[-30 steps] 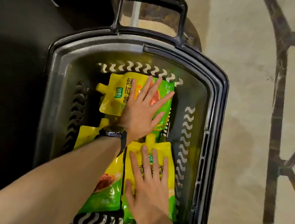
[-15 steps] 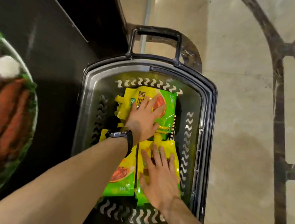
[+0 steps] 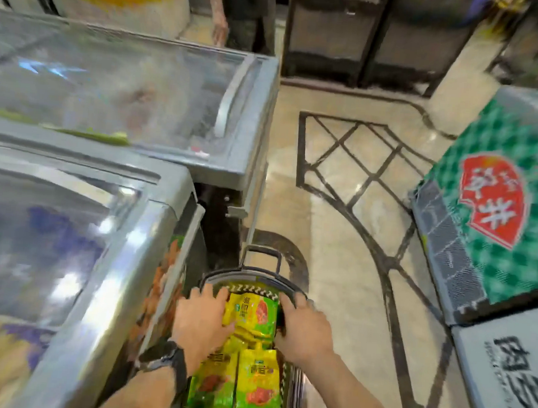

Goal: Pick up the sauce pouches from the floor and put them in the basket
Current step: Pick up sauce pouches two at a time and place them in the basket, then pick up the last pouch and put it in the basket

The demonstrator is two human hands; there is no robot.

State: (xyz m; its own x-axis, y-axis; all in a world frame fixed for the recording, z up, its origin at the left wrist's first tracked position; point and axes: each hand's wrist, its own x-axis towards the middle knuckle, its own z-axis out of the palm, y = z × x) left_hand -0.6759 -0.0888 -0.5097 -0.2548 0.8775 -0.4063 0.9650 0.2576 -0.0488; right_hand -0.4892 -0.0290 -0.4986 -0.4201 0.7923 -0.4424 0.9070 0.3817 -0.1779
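Two glass-topped freezers (image 3: 76,221) stand left of the left hand, one behind the other. One dark watch (image 3: 168,361) sits on that wrist.

The left hand (image 3: 200,319) lies over the left side of the one basket (image 3: 257,278), its fingers bent near the rim and its thumb spread onto the nearest pouch. The blur hides whether it grips the pouch, the rim or nothing.

Between the two hands, in the basket's far end, lies the top pouch (image 3: 254,312), flat. Its long axis runs across the basket from hand to hand, the yellow end towards the left hand and the green end towards the right hand. Below the hands, on the person's side, lie two more pouches side by side: the left pouch (image 3: 213,384) under the left wrist and the right pouch (image 3: 258,383) beside it. Both have their long axis along the basket, yellow tops pointing towards the hands and green bottoms towards the person. That makes three pouches that can be counted. Crumpled yellow foil between them may be more, too unclear to number. The basket's single handle (image 3: 262,254) stands beyond the fingertips.

The right hand (image 3: 304,330) covers the basket's right rim with its fingers curled down beside the top pouch. What they close on cannot be told.

Right of that hand stand two cabinets: a green checked one (image 3: 499,202) and a grey one (image 3: 506,367)
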